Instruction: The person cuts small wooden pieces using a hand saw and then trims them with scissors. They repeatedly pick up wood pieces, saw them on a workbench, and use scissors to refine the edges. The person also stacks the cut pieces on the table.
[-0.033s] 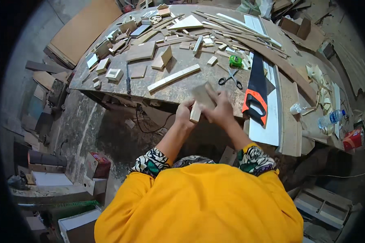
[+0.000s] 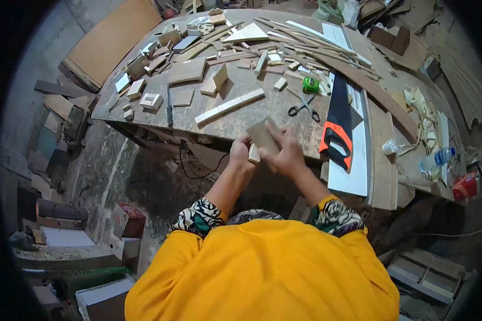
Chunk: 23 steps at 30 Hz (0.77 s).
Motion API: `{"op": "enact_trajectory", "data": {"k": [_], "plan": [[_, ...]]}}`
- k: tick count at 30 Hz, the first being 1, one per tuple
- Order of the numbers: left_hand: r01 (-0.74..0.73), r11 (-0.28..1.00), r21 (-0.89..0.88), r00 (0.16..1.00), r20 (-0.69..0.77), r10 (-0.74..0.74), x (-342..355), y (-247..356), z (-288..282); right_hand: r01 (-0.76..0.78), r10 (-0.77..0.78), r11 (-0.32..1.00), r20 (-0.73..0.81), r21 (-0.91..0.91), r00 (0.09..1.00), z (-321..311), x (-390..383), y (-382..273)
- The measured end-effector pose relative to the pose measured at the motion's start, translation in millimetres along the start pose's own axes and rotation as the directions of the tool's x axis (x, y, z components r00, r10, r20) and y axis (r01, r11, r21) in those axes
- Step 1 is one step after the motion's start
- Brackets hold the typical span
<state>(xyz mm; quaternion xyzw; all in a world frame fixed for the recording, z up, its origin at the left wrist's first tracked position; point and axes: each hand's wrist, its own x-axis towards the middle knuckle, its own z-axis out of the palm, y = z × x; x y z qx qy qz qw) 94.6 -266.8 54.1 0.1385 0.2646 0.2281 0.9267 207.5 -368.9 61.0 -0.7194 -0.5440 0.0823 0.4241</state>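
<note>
Just off the table's near edge, my left hand is closed around a small pale wood piece, whose near end shows between my hands. The rest of that piece is hidden. My right hand grips a flat, grey-tan rectangular block and holds it over the wood piece. Whether their faces touch cannot be made out. Beyond my hands on the table lie a long pale wood strip and open scissors. To the right rests a handsaw with an orange and black handle.
The worktable carries many wood offcuts, a green tape measure and an L-shaped wood piece. Long slats cover its far right. A plastic bottle lies at the right. Below the front edge hangs a dark cable.
The block in my right hand, blurred before, now shows sharper and its far end has shifted left. Less of the wood piece in my left hand is visible.
</note>
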Motion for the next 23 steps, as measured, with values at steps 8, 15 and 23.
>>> {"op": "enact_trajectory", "data": {"k": [8, 15, 23], "plan": [[-0.137, 0.984, 0.11, 0.967, -0.203, 0.157, -22.8, -5.6, 0.3, 0.005, -0.005, 1.0, 0.127, -0.005, 0.992, -3.4, -7.1, -4.4], [-0.223, 0.974, 0.027, 0.957, -0.182, 0.224, -2.6, 1.6, -10.3, 0.016, -0.014, 1.0, 0.106, -0.019, 0.994, 4.3, -9.5, -11.5], [-0.143, 0.989, 0.036, 0.981, -0.129, 0.146, 28.0, 44.7, -168.7, -0.276, 0.157, 0.955, 0.6, 0.111, 0.784, 37.4, -88.2, 58.0]]}}
